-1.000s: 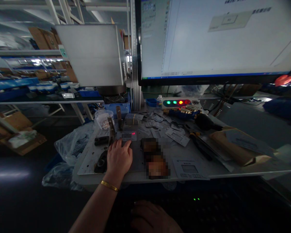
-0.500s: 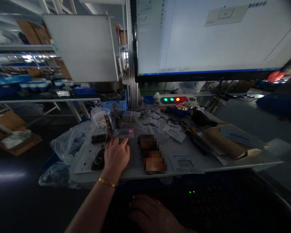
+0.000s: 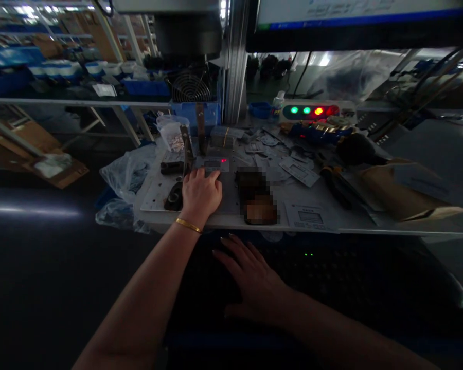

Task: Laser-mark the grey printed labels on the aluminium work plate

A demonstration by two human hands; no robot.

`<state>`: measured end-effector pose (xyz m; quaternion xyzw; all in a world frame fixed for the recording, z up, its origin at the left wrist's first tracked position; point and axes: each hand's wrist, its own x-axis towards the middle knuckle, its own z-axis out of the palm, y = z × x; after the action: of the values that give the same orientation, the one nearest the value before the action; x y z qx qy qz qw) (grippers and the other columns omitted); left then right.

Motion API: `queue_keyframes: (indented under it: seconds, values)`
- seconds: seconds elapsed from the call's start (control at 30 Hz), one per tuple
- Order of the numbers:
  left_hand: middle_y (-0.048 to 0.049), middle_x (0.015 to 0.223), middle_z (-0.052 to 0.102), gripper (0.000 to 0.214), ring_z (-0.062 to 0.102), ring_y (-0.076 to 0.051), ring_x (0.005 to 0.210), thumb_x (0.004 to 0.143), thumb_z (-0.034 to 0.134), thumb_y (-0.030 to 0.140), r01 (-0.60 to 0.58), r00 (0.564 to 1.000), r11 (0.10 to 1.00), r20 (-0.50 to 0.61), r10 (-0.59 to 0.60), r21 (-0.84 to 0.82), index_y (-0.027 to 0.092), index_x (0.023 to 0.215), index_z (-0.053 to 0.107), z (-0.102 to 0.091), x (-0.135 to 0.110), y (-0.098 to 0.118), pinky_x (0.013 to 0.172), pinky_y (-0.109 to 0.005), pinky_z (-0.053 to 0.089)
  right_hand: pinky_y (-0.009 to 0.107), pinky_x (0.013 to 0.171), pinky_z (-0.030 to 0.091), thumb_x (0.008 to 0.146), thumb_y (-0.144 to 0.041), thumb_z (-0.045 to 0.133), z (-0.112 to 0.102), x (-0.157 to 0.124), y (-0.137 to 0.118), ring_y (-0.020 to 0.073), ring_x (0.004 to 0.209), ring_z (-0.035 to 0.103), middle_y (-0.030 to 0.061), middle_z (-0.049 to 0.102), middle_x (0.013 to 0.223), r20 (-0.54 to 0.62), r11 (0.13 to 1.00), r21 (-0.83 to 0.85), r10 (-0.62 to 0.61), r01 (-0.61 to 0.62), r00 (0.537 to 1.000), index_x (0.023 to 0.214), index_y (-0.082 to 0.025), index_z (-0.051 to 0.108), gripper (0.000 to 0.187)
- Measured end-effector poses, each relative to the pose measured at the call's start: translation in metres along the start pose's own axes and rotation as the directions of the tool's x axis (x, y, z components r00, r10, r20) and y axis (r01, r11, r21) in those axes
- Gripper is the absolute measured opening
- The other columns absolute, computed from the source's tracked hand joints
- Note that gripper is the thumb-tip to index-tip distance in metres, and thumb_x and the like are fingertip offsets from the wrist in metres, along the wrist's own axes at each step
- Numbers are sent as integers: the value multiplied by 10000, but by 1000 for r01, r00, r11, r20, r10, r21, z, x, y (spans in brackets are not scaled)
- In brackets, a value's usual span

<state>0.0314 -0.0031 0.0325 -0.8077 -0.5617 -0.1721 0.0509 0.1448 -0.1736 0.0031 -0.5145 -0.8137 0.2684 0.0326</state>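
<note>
My left hand (image 3: pixel 202 191) rests at the near edge of a small printed metal plate (image 3: pixel 213 163), fingers stretched forward and holding nothing. A red light mark shows on the plate's right part. Upright metal brackets (image 3: pixel 200 128) stand just behind and to the left of the plate. Below the table edge, my right hand (image 3: pixel 256 277) lies over a dark keyboard (image 3: pixel 332 272) with its fingers spread. Whether those fingertips press any keys is too dark to tell.
Loose printed plates (image 3: pixel 299 170) lie scattered behind, near pliers (image 3: pixel 334 185) and a brown paper packet (image 3: pixel 405 192). A clear cup (image 3: pixel 173 133) of small parts stands back left. A button panel (image 3: pixel 312 111) glows green and red. Overhead hang a machine head (image 3: pixel 188 33) and a monitor (image 3: pixel 351 31).
The view has tipped downward, so the monitor sits higher and more of my right arm shows. My right hand's fingers appear more spread. My left hand stays at the plate.
</note>
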Motion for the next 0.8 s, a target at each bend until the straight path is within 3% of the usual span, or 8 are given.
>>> queue_keyframes:
  seconds: [0.17, 0.27, 0.37, 0.53, 0.67, 0.8]
  values:
    - [-112, 1170, 610, 376, 547, -277, 1109, 905, 392, 244, -7, 1000, 1000, -1, 7, -7, 258, 1206, 617, 0, 0, 1, 948, -424, 422, 621, 1126, 198, 565, -396, 884, -3, 6, -4, 374, 1436, 108, 192, 185, 1559, 33, 999, -19, -40, 41, 999, 1478, -169, 241, 1139]
    - [-122, 1198, 605, 378, 547, -282, 1115, 901, 393, 241, -13, 1000, 1000, -10, 13, 0, 259, 1205, 617, -1, 0, 0, 949, -429, 427, 585, 1115, 261, 706, -527, 756, -9, 20, -5, 376, 1402, 231, 206, 266, 1524, -38, 996, 18, -84, 85, 996, 1424, -148, 363, 902]
    - [-126, 1223, 599, 384, 552, -283, 1116, 899, 390, 236, -16, 1000, 1000, -25, 17, 19, 260, 1209, 616, -1, 0, -1, 946, -430, 438, 562, 1101, 292, 829, -530, 618, -14, 35, -10, 370, 1355, 325, 207, 372, 1459, -97, 993, 2, -114, 115, 989, 1314, -139, 507, 633]
    - [-121, 1178, 621, 381, 573, -290, 1087, 888, 395, 217, -31, 998, 998, -52, 35, 60, 263, 1181, 634, -3, 2, -3, 921, -429, 464, 536, 1078, 345, 861, -520, 573, -20, 40, -17, 348, 1301, 400, 187, 476, 1379, -125, 989, -14, -145, 144, 981, 1171, -116, 595, 509]
    - [-124, 1181, 624, 385, 579, -288, 1088, 891, 389, 211, -47, 997, 995, -59, 52, 82, 261, 1182, 636, -4, 3, -4, 926, -430, 470, 456, 1046, 418, 841, -543, 601, -8, 30, -5, 294, 1260, 463, 130, 537, 1337, -245, 966, -40, -257, 255, 935, 1168, -161, 582, 503]
    - [-130, 1193, 624, 386, 585, -292, 1096, 887, 396, 200, -42, 997, 994, -54, 47, 100, 252, 1182, 638, -4, 3, -5, 930, -436, 475, 348, 920, 527, 918, -425, 567, 17, 29, 19, 220, 1152, 573, 39, 649, 1205, -313, 930, -141, -367, 339, 876, 1048, -236, 629, 239]
